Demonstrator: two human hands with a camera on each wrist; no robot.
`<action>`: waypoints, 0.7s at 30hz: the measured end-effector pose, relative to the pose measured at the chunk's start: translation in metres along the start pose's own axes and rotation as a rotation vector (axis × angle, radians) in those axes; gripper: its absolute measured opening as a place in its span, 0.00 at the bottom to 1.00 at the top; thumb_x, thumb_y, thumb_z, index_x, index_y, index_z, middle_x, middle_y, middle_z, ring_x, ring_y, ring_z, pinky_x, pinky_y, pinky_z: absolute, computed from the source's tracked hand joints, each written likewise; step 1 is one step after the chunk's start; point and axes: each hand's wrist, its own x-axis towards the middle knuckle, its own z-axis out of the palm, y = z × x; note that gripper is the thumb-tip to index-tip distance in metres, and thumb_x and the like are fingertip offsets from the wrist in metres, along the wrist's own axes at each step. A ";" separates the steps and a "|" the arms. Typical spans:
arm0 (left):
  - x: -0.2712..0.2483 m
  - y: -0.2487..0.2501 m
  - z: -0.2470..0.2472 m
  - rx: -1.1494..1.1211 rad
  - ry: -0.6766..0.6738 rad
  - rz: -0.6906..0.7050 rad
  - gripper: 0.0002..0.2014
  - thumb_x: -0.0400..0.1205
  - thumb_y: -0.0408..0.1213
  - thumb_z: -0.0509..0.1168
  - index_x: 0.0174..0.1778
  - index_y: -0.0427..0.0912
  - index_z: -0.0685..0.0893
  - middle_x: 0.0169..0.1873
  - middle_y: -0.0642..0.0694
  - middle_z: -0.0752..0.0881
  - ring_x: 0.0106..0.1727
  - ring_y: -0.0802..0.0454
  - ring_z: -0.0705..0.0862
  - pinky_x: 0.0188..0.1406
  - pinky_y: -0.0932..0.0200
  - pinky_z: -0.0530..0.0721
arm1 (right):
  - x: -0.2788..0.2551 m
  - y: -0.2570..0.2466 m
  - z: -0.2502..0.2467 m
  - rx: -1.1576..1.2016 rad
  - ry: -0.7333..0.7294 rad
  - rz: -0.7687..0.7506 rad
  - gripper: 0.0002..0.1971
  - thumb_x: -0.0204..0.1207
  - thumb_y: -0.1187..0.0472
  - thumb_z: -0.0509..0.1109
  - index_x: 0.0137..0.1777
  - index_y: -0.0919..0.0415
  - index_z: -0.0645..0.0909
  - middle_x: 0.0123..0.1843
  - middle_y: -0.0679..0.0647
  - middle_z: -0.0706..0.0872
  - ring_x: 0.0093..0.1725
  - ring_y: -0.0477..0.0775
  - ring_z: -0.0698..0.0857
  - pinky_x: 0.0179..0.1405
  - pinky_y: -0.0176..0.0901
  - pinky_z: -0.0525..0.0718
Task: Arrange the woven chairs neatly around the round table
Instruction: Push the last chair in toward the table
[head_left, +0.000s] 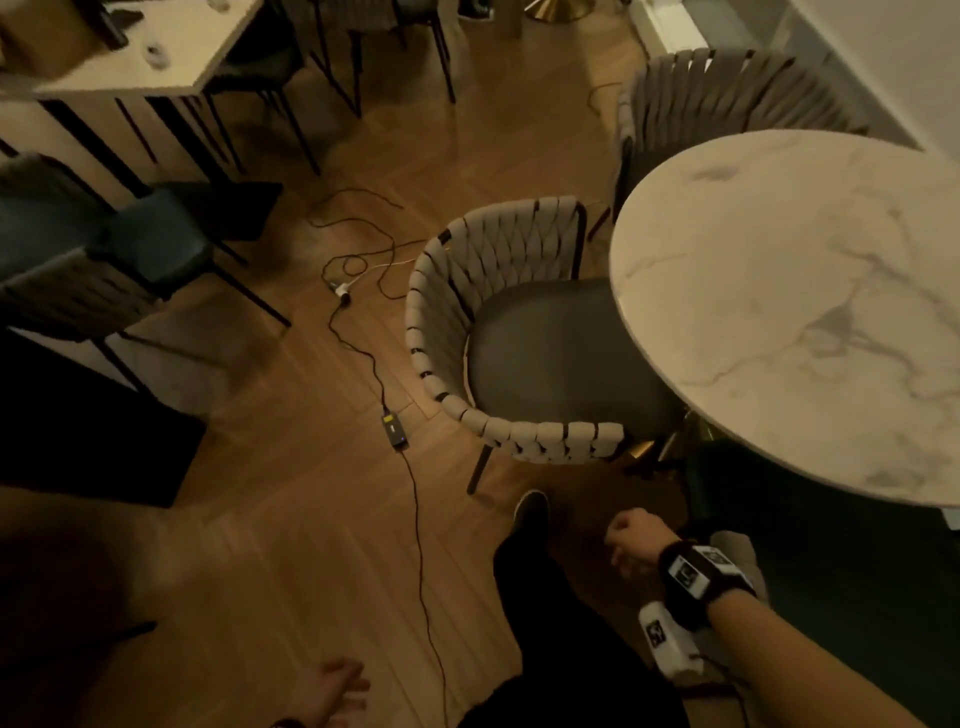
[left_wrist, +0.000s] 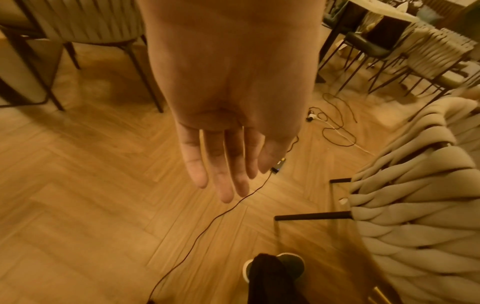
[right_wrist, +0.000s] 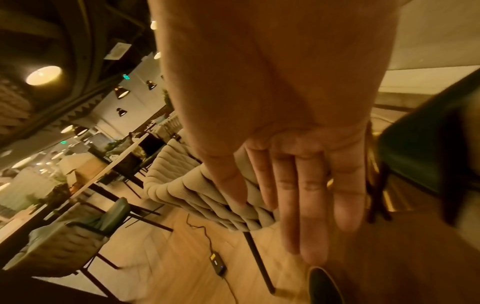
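Both hands hang empty, fingers (left_wrist: 221, 181) loosely straight, beside a woven chair (head_left: 519, 332) half-tucked under the round desk (head_left: 789, 312). Next, probably, grip its backrest and straighten it.

A round table (head_left: 810, 312) with a white, grey-veined marble top fills the right side of the head view. At centre frame a woven chair (head_left: 467, 332) with thick beige bands wrapped around a dark frame and a dark seat stands upright on slim dark legs, its seat partly tucked under the table's left edge and its curved back toward the left. A second woven chair (head_left: 727, 98) of the same kind stands at upper right, beyond the table's far edge, its back arching above the tabletop.
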 end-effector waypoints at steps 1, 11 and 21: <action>0.005 0.020 0.003 0.038 -0.026 0.050 0.08 0.84 0.32 0.65 0.48 0.28 0.83 0.36 0.31 0.90 0.26 0.42 0.84 0.20 0.61 0.78 | 0.011 -0.019 -0.005 0.006 -0.013 -0.017 0.11 0.83 0.57 0.62 0.60 0.59 0.79 0.42 0.54 0.89 0.31 0.50 0.87 0.28 0.38 0.80; -0.017 0.316 0.028 0.414 0.024 0.211 0.07 0.86 0.33 0.61 0.54 0.38 0.83 0.45 0.41 0.90 0.30 0.53 0.87 0.23 0.62 0.81 | 0.078 -0.154 -0.072 0.281 0.057 -0.069 0.09 0.80 0.62 0.61 0.41 0.58 0.81 0.33 0.56 0.89 0.29 0.55 0.87 0.27 0.41 0.81; 0.030 0.491 0.080 0.905 -0.094 0.495 0.13 0.79 0.35 0.66 0.59 0.42 0.83 0.50 0.41 0.91 0.43 0.47 0.89 0.37 0.55 0.86 | 0.112 -0.127 -0.076 0.732 0.097 0.199 0.12 0.85 0.65 0.58 0.48 0.67 0.82 0.26 0.52 0.90 0.23 0.47 0.88 0.22 0.38 0.84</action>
